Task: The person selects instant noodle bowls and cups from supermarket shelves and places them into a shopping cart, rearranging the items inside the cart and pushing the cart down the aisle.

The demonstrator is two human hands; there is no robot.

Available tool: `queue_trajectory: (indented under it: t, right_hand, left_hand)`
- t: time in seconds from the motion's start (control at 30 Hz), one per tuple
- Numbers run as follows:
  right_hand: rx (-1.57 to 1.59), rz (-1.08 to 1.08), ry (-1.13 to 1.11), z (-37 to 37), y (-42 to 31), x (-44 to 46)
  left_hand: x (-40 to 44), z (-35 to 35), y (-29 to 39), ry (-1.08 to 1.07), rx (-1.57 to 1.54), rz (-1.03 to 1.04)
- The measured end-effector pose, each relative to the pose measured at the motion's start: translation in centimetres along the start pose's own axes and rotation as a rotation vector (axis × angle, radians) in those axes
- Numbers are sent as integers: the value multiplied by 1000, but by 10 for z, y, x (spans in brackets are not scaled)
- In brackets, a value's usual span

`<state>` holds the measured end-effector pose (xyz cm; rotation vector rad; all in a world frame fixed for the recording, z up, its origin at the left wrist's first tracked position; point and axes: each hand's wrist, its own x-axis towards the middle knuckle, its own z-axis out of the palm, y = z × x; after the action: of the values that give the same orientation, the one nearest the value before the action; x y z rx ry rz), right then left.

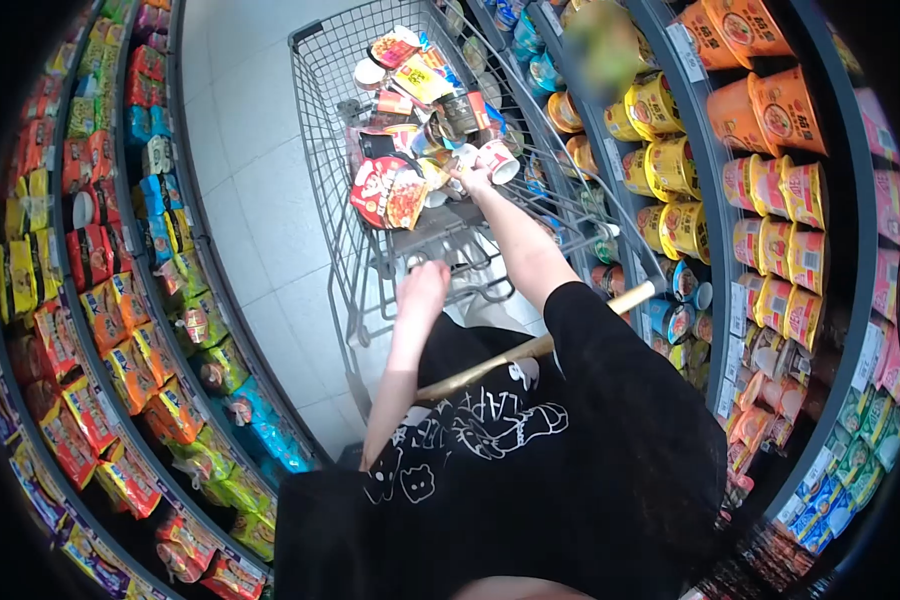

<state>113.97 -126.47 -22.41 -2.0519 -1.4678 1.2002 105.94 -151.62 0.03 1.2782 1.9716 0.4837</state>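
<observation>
A wire shopping cart [308,105] stands in front of me, with a pile of packaged food inside. My right hand [472,176] reaches over the cart's near part into the pile. Its fingers are closed at a white and red instant noodle cup [498,161], which lies tilted; part of the grip is hidden. To the left of that hand is a large red instant noodle bowl [372,190]. A yellow packet [422,80] lies farther up the pile. My left hand [425,286] is closed like a fist above the cart's near end. What it holds, if anything, is hidden.
The cart's push bar [480,373] crosses in front of my body. Shelves of bagged noodles [120,350] line the left side. On the right, shelves hold yellow noodle cups [673,170] and orange noodle tubs [767,110]. Light floor tiles [245,150] show left of the cart.
</observation>
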Motion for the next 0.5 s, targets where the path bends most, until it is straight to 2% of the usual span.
queue_trajectory:
  t: [0.03, 0.13, 0.17, 0.23, 0.27, 0.33, 0.4, 0.47, 0.5]
  right_hand:
    - [3, 141, 77, 5, 4, -2]
    - [-19, 235, 146, -1, -10, -33]
    - [-8, 236, 143, 1, -5, -31]
    - [23, 32, 118, 1, 3, -26]
    - [32, 34, 118, -3, -5, -32]
    - [-187, 120, 110, -13, -33, -46]
    - [-140, 106, 44, -18, -40, -47]
    - [-122, 225, 184, -15, -46, -51]
    - [-113, 285, 253, -14, -49, -51]
  left_hand:
    - [-1, 1, 0, -1, -5, 9]
    - [1, 5, -2, -26, -17, 18]
    - [1, 5, -2, -32, -24, 11]
    - [6, 5, -1, -36, -24, 9]
    - [8, 6, -1, -63, -66, -33]
    - [9, 4, 1, -81, -95, -71]
    - [8, 1, 7, -79, -10, -100]
    - [11, 4, 3, -87, 27, -99]
    - [12, 4, 2, 5, -34, -35]
